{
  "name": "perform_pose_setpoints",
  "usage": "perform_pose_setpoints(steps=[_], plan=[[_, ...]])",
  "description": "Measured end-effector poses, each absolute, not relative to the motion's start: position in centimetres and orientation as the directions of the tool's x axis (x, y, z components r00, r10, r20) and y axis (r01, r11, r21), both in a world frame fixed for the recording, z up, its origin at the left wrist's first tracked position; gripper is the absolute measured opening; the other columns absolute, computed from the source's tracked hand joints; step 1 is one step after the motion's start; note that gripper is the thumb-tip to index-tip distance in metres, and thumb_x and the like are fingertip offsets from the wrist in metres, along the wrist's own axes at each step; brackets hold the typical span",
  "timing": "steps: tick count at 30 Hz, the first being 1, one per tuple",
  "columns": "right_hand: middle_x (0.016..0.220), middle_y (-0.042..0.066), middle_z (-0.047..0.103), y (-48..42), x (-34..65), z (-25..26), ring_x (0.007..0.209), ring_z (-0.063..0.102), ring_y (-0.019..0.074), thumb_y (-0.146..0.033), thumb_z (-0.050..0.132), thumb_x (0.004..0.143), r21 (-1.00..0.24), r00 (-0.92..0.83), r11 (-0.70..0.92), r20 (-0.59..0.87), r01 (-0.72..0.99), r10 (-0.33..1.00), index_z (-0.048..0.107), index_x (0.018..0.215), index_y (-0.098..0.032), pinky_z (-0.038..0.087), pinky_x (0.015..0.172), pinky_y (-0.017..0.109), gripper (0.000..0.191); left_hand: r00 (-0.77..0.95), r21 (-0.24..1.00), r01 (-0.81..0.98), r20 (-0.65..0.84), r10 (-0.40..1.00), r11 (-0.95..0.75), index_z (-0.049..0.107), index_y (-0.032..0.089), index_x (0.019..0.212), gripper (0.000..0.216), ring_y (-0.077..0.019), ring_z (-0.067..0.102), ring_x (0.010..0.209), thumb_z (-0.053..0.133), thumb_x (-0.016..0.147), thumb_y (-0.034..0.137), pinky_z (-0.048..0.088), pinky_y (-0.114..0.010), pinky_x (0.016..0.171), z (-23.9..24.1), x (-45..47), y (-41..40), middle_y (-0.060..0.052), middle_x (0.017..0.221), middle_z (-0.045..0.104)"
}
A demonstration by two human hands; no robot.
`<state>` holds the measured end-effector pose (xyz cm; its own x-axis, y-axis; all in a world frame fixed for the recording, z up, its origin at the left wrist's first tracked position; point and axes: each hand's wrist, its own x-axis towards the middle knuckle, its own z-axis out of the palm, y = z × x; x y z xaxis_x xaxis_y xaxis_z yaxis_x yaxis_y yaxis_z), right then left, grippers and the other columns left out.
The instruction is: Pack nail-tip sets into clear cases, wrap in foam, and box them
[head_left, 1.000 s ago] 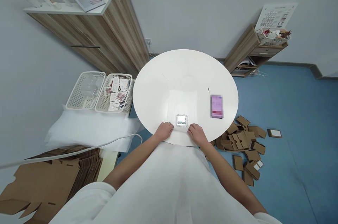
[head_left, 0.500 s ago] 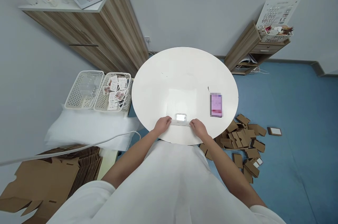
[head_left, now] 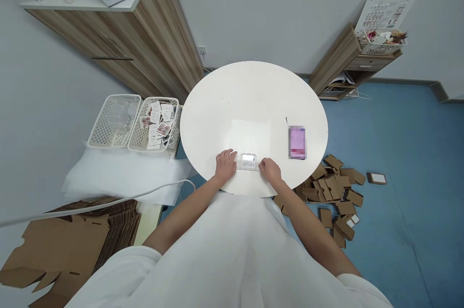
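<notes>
A small clear case (head_left: 248, 157) lies near the front edge of the round white table. Across its near part lies a thin translucent white sheet (head_left: 248, 165); its far part stays uncovered. My left hand (head_left: 225, 165) rests palm down at the sheet's left end, fingers stretched forward and slightly apart, the nearest fingers touching the sheet. At the right end, the fingers of my right hand (head_left: 270, 169) are closed on the sheet's edge. The exact pinch is too small to see well.
A blurred pink-purple rectangular item (head_left: 297, 142) lies on the table's right. Left stand two white baskets, one with printed cards (head_left: 155, 134), above white sheets (head_left: 119, 175) and flat cardboard (head_left: 68, 250). A white cable (head_left: 145, 194) crosses there. Small brown boxes (head_left: 329, 189) lie on the floor.
My left hand has moved forward and flattened, its fingers now stretched out. The sheet lies lower and flatter against the case. My right hand has shifted slightly, still at the right end.
</notes>
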<state>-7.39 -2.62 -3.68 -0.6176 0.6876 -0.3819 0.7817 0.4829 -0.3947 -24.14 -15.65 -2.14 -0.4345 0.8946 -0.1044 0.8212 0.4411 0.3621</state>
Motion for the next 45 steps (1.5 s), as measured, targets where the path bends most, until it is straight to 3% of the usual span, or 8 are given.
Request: perform_pose_setpoints(steps=[7,12,16,18,23,29,38,45], plan=[[0.085,0.004,0.056,-2.7,-7.6,-3.6,0.070,0.052,0.0135,-0.029,0.039,0.085,-0.355,-0.611,0.500,-0.388,0.790,0.691,0.053,0.082,-0.020,0.032,0.053,0.023,0.016,-0.017,0.383,0.922,-0.120,0.993,0.062,0.050,0.026,0.110,0.033,-0.0259,0.033,0.124,0.042,0.079,0.017,0.013,-0.048,0.101,-1.2,-22.1,-15.7,-0.007,0.128,0.046],[0.091,0.006,0.057,-2.9,-7.3,-3.6,0.076,0.053,0.0168,-0.027,0.038,0.085,-0.387,-0.626,0.503,-0.335,0.773,0.704,0.052,0.094,-0.020,0.036,0.059,0.027,0.019,-0.039,0.361,0.929,-0.114,0.993,0.078,0.052,0.024,0.097,0.023,-0.0243,0.038,0.118,0.043,0.078,0.015,0.014,-0.048,0.101,-2.8,-22.3,-15.1,-0.008,0.117,0.051],[0.116,0.012,0.051,-3.8,-6.6,-3.0,0.108,0.044,0.0245,-0.022,0.041,0.083,-0.354,-0.658,0.598,-0.068,0.719,0.750,0.049,0.108,-0.018,0.033,0.086,0.037,0.026,-0.053,0.343,0.936,-0.092,0.994,0.082,0.051,0.024,0.098,0.023,-0.0244,0.037,0.120,0.045,0.078,0.014,0.017,-0.047,0.101,-3.6,-22.5,-15.2,-0.009,0.121,0.047],[0.124,0.012,0.047,-4.4,-6.5,-2.5,0.117,0.037,0.0252,-0.021,0.039,0.084,-0.330,-0.755,0.714,0.003,0.618,0.656,0.052,0.104,-0.019,0.026,0.094,0.042,0.023,-0.067,0.345,0.934,-0.087,0.994,0.093,0.050,0.024,0.099,0.024,-0.0245,0.033,0.124,0.046,0.078,0.014,0.018,-0.047,0.101,-3.7,-22.5,-15.3,-0.009,0.126,0.044],[0.135,0.011,0.037,-5.2,-7.6,-2.3,0.128,0.025,0.0267,-0.031,0.053,0.079,-0.331,-0.939,0.880,-0.083,0.341,0.333,0.053,0.101,-0.020,0.022,0.099,0.045,0.025,-0.067,0.380,0.920,-0.095,0.993,0.098,0.050,0.023,0.102,0.025,-0.0260,0.024,0.130,0.051,0.077,0.020,0.018,-0.049,0.101,-4.0,-23.0,-15.4,-0.010,0.135,0.035],[0.141,0.013,0.028,-3.6,-9.1,-3.9,0.132,0.018,0.0318,-0.035,0.066,0.068,-0.304,-0.920,0.872,-0.218,0.382,0.327,0.050,0.099,-0.020,0.024,0.097,0.053,0.038,-0.014,0.403,0.913,-0.105,0.994,0.056,0.050,0.022,0.102,0.026,-0.0254,0.019,0.132,0.055,0.077,0.024,0.021,-0.045,0.101,-4.6,-23.8,-14.9,-0.011,0.140,0.030],[0.126,0.015,0.043,-3.1,-9.8,-3.3,0.112,0.042,0.0284,-0.029,0.059,0.073,-0.293,-0.941,0.902,-0.211,0.317,0.263,0.051,0.096,-0.018,0.034,0.091,0.042,0.027,0.036,0.349,0.937,-0.120,0.992,0.008,0.047,0.022,0.110,0.034,-0.0247,0.036,0.120,0.053,0.076,0.027,0.028,-0.042,0.096,-3.8,-23.9,-14.5,-0.012,0.132,0.038],[0.124,0.015,0.048,-6.3,-6.9,-2.3,0.118,0.039,0.0271,-0.036,0.049,0.077,-0.372,-0.944,0.872,-0.208,0.319,0.256,0.050,0.105,-0.017,0.022,0.100,0.046,0.034,0.222,0.421,0.895,-0.130,0.966,-0.149,0.047,0.018,0.110,0.038,-0.0243,0.048,0.105,0.048,0.078,0.038,0.030,-0.039,0.092,-2.1,-23.2,-16.4,-0.012,0.118,0.049]])
